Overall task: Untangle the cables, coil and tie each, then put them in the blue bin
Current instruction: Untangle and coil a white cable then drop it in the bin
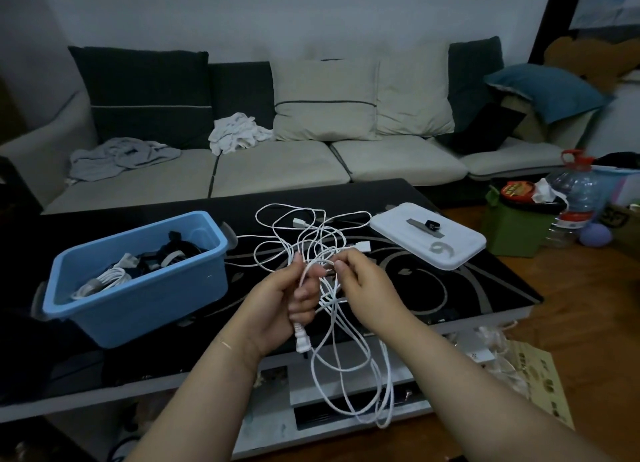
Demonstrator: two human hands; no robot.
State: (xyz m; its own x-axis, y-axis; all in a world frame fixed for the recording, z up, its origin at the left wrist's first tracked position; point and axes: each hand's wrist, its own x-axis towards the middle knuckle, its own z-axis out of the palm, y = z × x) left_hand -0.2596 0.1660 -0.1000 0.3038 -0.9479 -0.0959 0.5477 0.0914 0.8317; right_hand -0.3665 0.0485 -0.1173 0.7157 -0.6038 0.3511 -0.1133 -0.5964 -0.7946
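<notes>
A tangle of white cables [311, 240] is spread across the middle of the black bench [467, 288], with several loops hanging off the near edge toward the floor. A bundle of strands is held upright in the left hand [277, 309], fingers curled round it, with a white plug [300, 337] sticking out below the palm. One strand is pinched between thumb and fingertips of the right hand [363, 281], just beside the left hand's grip. A connector end [362, 246] lies on the bench just behind the right hand, and another [298, 222] is seen further back in the tangle. The blue bin [138, 288] sits on the left of the bench, near the tangle but apart from it; coiled white and dark cables [138, 264] are already inside. A white lid [450, 250] lies on the right side of the bench, with a small dark item [431, 225] and a grey strap [441, 247] on top. A sofa [277, 167] with cushions and crumpled cloths is seen behind the bench.
</notes>
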